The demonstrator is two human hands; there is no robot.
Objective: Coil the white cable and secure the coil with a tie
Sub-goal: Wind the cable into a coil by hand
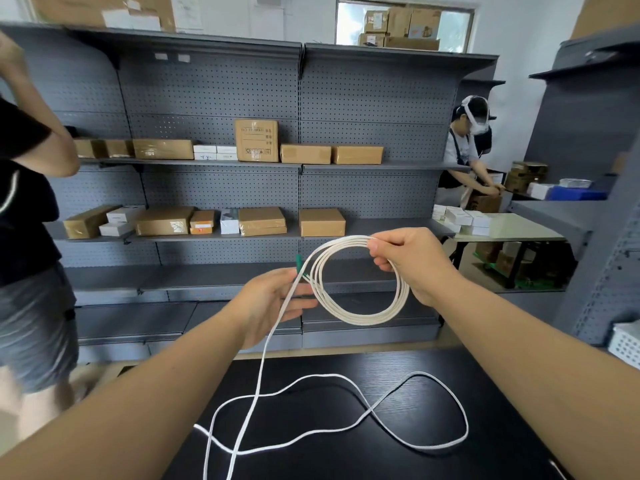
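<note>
Pinching the top of a partly wound coil (360, 282), the right hand (412, 261) held several loops of the white cable (346, 403) together between thumb and fingers, raised in the air above the near edge of a black table (398, 455). The loops hung down from that grip as a rough ring, its lower arc sagging below the hand. The left hand (273, 303), just to the left of the ring, was half closed with its palm turned inward, and a single strand of the cable ran through its fingers; a small green piece (298, 263), perhaps a tie or a connector, stuck up from those fingers, though what it was could not be told. From the left hand the loose strand dropped straight down to the table, where the rest of the cable lay in slack, crossing curves spread over the dark surface and ran off the bottom edge of the view. Beyond the table stood grey pegboard shelving (214, 95) carrying brown cardboard boxes (256, 140) and a few small white boxes. A person in a black top (24, 188) stood at the left edge, one arm lifted, and another person wearing a headset (471, 150) bent over a box at a pale table on the right.
</note>
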